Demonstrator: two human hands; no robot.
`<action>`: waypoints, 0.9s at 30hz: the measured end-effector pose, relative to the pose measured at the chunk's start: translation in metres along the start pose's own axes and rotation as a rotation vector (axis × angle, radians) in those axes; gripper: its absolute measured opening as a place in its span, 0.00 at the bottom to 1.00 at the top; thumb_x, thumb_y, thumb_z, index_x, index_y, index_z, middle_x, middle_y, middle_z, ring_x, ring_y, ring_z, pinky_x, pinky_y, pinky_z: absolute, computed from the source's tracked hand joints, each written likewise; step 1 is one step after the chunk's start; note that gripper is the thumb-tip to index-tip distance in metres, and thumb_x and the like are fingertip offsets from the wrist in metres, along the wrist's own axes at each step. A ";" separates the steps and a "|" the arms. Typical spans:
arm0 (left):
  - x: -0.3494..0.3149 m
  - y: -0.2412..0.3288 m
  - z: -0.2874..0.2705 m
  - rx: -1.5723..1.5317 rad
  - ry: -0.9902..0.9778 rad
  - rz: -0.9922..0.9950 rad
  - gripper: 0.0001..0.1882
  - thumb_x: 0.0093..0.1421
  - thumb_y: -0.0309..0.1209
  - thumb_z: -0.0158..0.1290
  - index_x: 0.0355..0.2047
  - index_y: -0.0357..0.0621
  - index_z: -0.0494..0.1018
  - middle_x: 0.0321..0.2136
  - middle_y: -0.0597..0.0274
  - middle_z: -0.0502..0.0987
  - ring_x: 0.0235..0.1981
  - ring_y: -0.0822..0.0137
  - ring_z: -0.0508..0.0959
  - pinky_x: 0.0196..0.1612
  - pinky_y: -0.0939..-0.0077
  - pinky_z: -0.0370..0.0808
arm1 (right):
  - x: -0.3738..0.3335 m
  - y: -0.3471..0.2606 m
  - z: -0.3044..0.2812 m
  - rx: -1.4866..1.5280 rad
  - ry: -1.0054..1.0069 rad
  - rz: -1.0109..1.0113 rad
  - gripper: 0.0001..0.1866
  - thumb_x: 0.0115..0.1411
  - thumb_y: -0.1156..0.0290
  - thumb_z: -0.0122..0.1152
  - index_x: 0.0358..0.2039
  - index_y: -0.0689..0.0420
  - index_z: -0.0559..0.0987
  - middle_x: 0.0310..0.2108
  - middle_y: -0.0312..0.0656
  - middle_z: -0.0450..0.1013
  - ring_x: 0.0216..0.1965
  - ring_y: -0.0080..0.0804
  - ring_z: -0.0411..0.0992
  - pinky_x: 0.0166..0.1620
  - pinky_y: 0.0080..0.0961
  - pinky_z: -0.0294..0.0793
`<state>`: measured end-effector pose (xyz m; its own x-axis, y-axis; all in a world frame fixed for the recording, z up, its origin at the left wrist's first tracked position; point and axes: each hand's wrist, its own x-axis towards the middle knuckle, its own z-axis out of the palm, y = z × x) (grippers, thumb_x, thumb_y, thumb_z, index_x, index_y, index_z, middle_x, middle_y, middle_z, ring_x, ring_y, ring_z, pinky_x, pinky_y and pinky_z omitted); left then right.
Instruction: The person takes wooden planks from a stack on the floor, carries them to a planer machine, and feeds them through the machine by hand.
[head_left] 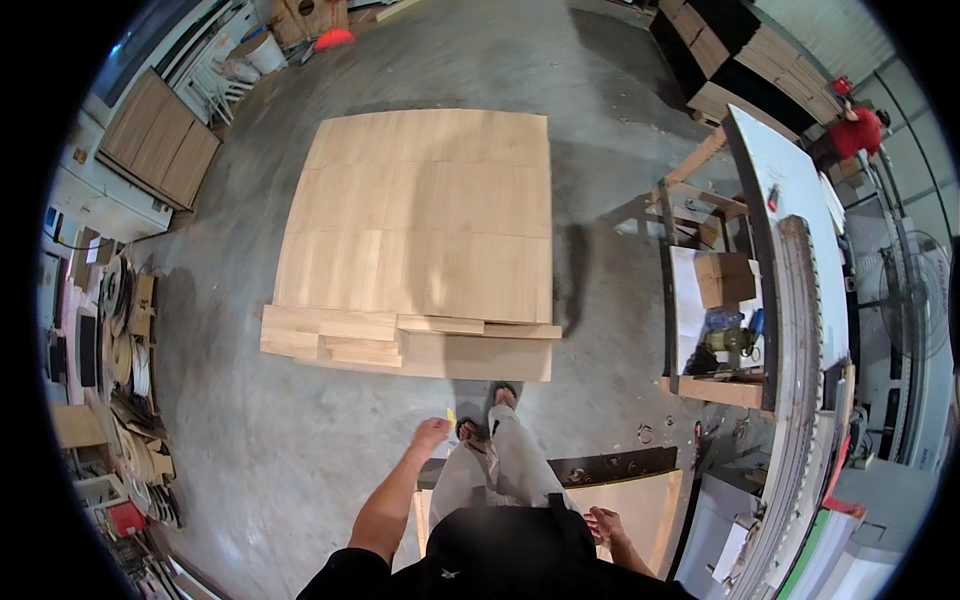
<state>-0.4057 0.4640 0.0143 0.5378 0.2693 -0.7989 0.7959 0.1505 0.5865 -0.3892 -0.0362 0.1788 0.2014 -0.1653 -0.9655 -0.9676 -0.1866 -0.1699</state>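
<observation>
My left hand [432, 433] is held out low in front of my legs, its fingers closed around a small yellow object [451, 416] whose kind I cannot make out. My right hand [604, 522] hangs by my right hip, fingers loosely bent and apart, with nothing seen in it. In front of my feet lies a wide stack of pale wood panels [430, 220], set edge to edge in rows. Along its near side rest several narrow wood strips [360, 325] above a lower panel [490, 358].
To the right stands a workbench [790, 180] with a red-handled tool [773, 198] on top and a cardboard box [724, 279] on its shelf. Edge-banding rolls [125, 300] line the left wall. Behind me is a wooden frame [640, 500]. A person in red [856, 133] is far right.
</observation>
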 end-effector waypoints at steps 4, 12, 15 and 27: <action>-0.012 0.024 -0.027 -0.321 0.162 -0.199 0.20 0.63 0.45 0.54 0.44 0.41 0.75 0.32 0.61 0.80 0.29 0.68 0.80 0.29 0.70 0.75 | 0.008 -0.006 -0.041 -0.016 -0.034 -0.062 0.18 0.66 0.62 0.56 0.48 0.63 0.76 0.37 0.41 0.78 0.35 0.30 0.77 0.39 0.27 0.78; -0.054 0.042 0.044 -0.242 0.255 -0.254 0.23 0.64 0.45 0.53 0.50 0.39 0.70 0.37 0.56 0.79 0.30 0.64 0.80 0.30 0.66 0.76 | 0.038 -0.109 -0.110 0.158 -0.146 -0.491 0.18 0.65 0.62 0.60 0.48 0.63 0.78 0.36 0.38 0.78 0.33 0.24 0.74 0.37 0.21 0.74; -0.047 0.050 0.121 -0.258 0.198 -0.249 0.23 0.64 0.47 0.53 0.45 0.39 0.72 0.34 0.56 0.79 0.29 0.64 0.79 0.30 0.65 0.75 | 0.046 -0.133 -0.174 0.232 -0.110 -0.647 0.17 0.65 0.64 0.60 0.47 0.64 0.79 0.35 0.35 0.77 0.33 0.22 0.73 0.36 0.20 0.72; -0.005 0.157 0.432 0.683 -0.062 0.271 0.23 0.67 0.51 0.48 0.34 0.42 0.76 0.24 0.64 0.75 0.25 0.63 0.76 0.29 0.66 0.73 | -0.102 -0.315 -0.450 0.098 0.825 -1.211 0.18 0.64 0.67 0.60 0.52 0.61 0.77 0.46 0.49 0.78 0.49 0.38 0.76 0.53 0.28 0.73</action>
<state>-0.1633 0.0755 0.0533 0.7391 0.1551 -0.6555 0.6173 -0.5453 0.5670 -0.0360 -0.3964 0.4197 0.8752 -0.4594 0.1515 -0.1474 -0.5517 -0.8209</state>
